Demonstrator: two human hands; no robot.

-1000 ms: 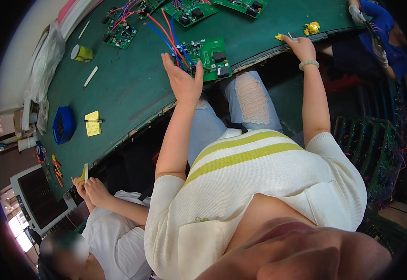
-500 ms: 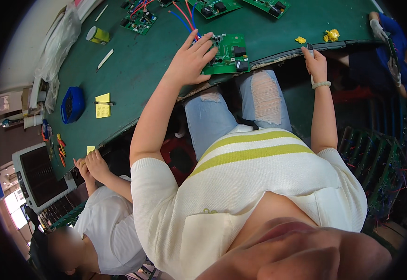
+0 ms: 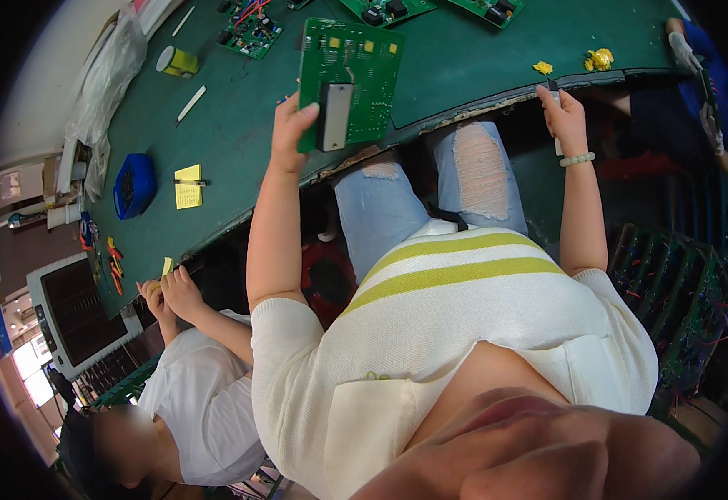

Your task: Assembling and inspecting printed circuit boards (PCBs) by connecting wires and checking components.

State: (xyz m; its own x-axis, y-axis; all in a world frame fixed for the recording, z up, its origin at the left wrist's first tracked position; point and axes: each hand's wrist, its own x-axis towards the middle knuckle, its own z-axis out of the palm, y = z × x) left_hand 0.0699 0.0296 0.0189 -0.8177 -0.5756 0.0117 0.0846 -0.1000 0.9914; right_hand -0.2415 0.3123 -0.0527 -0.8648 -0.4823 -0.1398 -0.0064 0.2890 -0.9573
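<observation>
My left hand (image 3: 291,137) grips a green circuit board (image 3: 372,92) by its left edge, thumb on the face turned up. The board is raised over the near edge of the green table, flipped to its underside. That face shows small yellowish squares and a long black part with a silvery plate (image 3: 338,117). My right hand (image 3: 567,125), farther right at the table edge, is closed on a slim flat tool (image 3: 552,85) with a dark end and a pale strip below the palm; its exact kind I cannot make out. Yellow lumps (image 3: 599,59) lie beyond that hand.
More circuit boards (image 3: 389,10) lie along the far side of the green table (image 3: 239,125). Toward the left are a yellow-green can (image 3: 177,62), a white pen-like stick (image 3: 190,103), a blue tray (image 3: 134,186), yellow notes (image 3: 188,192) and pliers (image 3: 115,265). Two co-workers' hands (image 3: 182,293) (image 3: 682,52) are nearby.
My left hand has taken hold of the board, lifted it toward the left and turned it over, so its underside now shows. My right hand stays nearly in place with the tool.
</observation>
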